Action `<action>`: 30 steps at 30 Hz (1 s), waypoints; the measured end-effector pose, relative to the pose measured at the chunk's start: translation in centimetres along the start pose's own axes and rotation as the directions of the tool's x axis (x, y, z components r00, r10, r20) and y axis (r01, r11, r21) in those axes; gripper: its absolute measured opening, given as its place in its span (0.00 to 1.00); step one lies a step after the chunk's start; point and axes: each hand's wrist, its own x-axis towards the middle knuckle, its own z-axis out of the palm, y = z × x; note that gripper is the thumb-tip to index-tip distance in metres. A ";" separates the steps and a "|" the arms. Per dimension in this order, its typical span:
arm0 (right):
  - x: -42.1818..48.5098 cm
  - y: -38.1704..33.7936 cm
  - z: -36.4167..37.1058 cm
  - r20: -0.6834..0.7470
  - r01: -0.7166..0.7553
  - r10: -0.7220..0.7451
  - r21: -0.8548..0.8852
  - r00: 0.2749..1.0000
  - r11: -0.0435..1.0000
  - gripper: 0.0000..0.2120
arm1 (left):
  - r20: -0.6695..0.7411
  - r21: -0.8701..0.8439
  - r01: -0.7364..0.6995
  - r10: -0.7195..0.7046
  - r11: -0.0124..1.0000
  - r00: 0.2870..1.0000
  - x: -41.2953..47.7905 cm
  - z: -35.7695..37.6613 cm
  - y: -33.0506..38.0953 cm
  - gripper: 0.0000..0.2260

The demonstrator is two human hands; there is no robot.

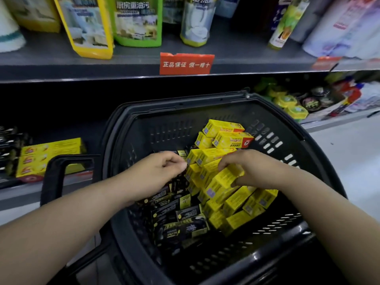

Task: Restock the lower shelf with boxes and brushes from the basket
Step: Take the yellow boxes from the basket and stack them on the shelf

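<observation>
A black plastic basket [205,103] stands in front of the shelves, filled with several yellow boxes [230,138] on the right and several black boxes [181,227] on the left. My right hand [250,167] is inside the basket, its fingers curled round a yellow box [224,177] in the pile. My left hand [158,173] reaches in over the black boxes with its fingers curled; whether it holds one is hidden. The lower shelf [24,192] at left carries three stacked yellow boxes [49,157] and dark packs [8,149].
The upper shelf [82,68] holds cleaner bottles [137,21] and a red label [186,63]. Round yellow and dark tins [296,103] lie on the lower shelf at right. The basket's handle [61,167] juts out to the left. Pale floor [349,161] shows at right.
</observation>
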 end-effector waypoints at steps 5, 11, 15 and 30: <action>-0.6 -5.1 0.6 -0.303 0.437 -0.420 -0.011 0.855 0.899 0.23 | 0.271 -0.533 0.289 -0.163 0.795 0.949 0.1 1.9 0.9 0.26; -0.9 -1.5 -0.5 -0.328 -0.058 0.121 0.195 0.937 0.979 0.35 | 0.226 -0.618 0.281 -0.177 0.734 0.958 0.6 3.9 0.7 0.16; -2.2 4.3 -2.0 0.110 -0.625 0.660 -0.239 0.743 0.743 0.20 | 0.157 -0.631 0.251 -0.196 0.734 0.968 0.9 3.8 0.4 0.18; -1.6 -1.3 -1.2 -0.246 -0.567 0.580 0.129 0.776 0.814 0.29 | 0.081 -0.709 0.233 -0.252 0.665 0.964 1.2 3.5 -0.3 0.08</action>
